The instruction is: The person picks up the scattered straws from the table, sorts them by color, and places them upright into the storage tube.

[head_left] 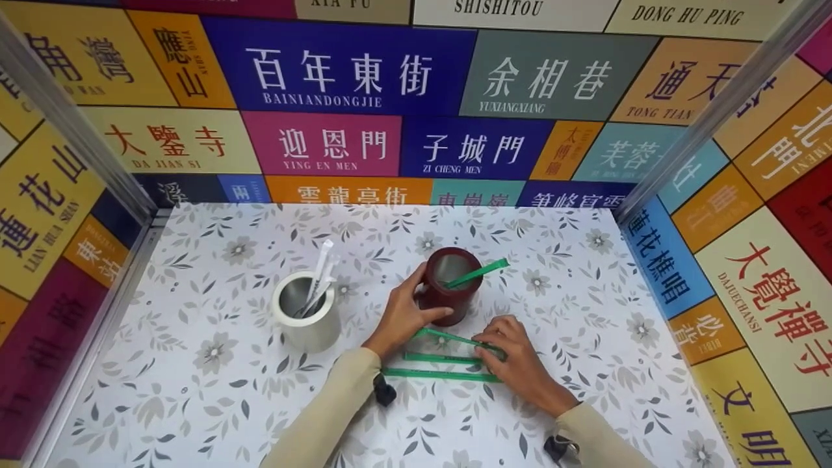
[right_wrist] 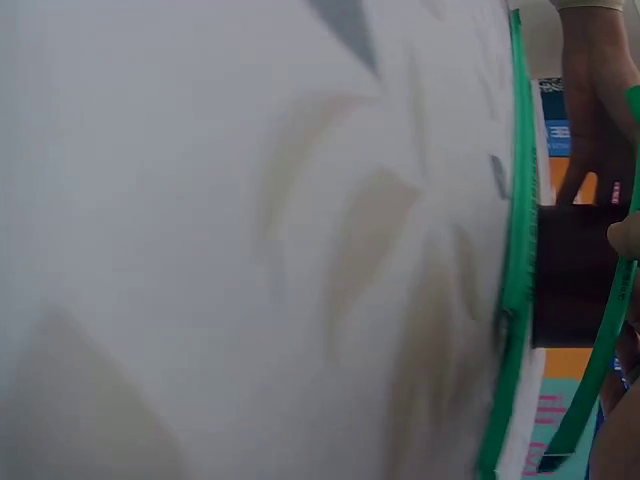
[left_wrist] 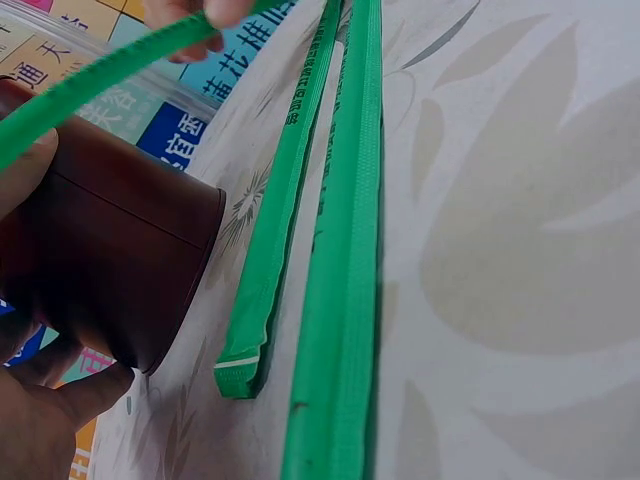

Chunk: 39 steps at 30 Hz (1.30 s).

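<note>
My left hand grips the side of a dark red cup, its thumb across the front. A green paper-wrapped stick leans inside the cup, its upper end over the rim on the right. My right hand pinches a second slim green wrapped stick near one end. In the left wrist view this held stick passes in front of the cup. Two more green wrapped sticks lie side by side on the table below the hands, their right ends beside the right hand.
To the left a white cup stands on the floral tabletop, with white wrapped sticks leaning in it. Panels with printed lettering rise behind the table and on both sides.
</note>
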{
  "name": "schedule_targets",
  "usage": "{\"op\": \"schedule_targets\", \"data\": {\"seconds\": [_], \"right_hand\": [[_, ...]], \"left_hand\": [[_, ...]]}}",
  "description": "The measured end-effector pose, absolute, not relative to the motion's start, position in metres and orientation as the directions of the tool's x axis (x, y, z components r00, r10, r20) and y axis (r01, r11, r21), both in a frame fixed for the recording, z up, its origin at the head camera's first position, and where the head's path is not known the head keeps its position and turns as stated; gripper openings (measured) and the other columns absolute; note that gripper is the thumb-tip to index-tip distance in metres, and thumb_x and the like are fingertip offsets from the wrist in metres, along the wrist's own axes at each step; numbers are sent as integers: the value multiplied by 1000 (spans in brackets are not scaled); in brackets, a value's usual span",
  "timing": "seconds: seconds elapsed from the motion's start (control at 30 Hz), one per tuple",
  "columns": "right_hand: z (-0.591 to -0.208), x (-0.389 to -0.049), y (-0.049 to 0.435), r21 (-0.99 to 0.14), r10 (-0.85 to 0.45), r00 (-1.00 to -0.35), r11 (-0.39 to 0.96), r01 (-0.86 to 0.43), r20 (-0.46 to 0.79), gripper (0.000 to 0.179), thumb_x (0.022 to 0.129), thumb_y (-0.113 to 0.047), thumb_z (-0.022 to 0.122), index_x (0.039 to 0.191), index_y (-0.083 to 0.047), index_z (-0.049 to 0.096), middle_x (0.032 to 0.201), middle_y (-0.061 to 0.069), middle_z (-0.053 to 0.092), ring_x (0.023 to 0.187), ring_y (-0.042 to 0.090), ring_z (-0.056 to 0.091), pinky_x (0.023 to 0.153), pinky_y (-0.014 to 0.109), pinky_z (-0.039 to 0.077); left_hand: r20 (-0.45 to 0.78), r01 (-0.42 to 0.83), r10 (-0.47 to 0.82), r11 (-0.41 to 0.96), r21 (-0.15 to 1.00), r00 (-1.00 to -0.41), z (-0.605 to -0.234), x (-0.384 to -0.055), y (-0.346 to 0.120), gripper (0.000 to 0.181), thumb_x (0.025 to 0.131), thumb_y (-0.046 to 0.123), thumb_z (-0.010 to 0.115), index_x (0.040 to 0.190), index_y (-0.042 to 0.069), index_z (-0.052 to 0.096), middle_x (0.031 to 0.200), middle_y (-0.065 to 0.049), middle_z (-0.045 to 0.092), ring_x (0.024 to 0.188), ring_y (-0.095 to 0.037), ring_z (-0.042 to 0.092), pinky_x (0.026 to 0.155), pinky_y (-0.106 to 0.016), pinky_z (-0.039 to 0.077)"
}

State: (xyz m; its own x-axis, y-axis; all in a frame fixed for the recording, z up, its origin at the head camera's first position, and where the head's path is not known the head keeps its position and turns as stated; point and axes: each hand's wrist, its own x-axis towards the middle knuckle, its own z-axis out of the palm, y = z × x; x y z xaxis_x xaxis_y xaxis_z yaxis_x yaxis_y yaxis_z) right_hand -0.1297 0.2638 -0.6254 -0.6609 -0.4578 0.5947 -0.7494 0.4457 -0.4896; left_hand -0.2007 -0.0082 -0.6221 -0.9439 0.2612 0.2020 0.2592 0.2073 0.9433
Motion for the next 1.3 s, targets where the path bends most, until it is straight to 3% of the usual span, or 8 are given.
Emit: {"op": "schedule_targets", "data": {"seconds": [0.27, 0.47, 0.7, 1.03, 1.3], "right_hand": [[-594, -142, 267, -492, -401, -641, 418, -764, 654, 35, 85, 13, 87, 108, -12, 83, 102, 3, 70, 106, 30, 59, 100, 33, 44], [-567, -143, 261, -604, -307, -729, 412, -682, 612, 33, 85, 17, 85, 105, -9, 83, 101, 11, 67, 102, 28, 57, 92, 28, 50], [-501, -140, 237, -706, -242, -791, 360, -610, 561, 22, 88, 20, 79, 102, 3, 80, 97, 21, 66, 98, 28, 57, 90, 23, 47], [-477, -182, 239, -791, -192, -848, 307, -530, 494, 14, 98, 4, 80, 109, -4, 82, 107, 13, 72, 105, 19, 62, 97, 30, 50], [-465, -203, 230, -836, -117, -879, 274, -476, 462, 6, 100, 1, 79, 107, 1, 80, 109, 14, 71, 106, 25, 63, 99, 39, 49]], "left_hand": [[233, 286, 255, 193, 939, -938, -621, -202, -9, 105, 88, 33, 96, 172, 9, 37, 152, -9, 64, 140, -23, 62, 115, -42, 55], [259, 309, 259, 176, 935, -931, -623, -203, -10, 102, 87, 24, 98, 171, 11, 41, 150, -7, 66, 137, -21, 63, 113, -42, 56], [200, 252, 257, 186, 950, -945, -622, -202, -7, 106, 88, 28, 97, 172, 9, 37, 156, -9, 62, 142, -20, 60, 116, -41, 54], [212, 266, 262, 192, 945, -942, -622, -202, -5, 106, 88, 33, 97, 173, 11, 37, 151, -5, 65, 140, -18, 61, 117, -42, 53], [195, 249, 256, 197, 948, -947, -622, -202, -5, 106, 88, 31, 97, 173, 11, 37, 153, -6, 63, 141, -19, 60, 117, -41, 53]]}}
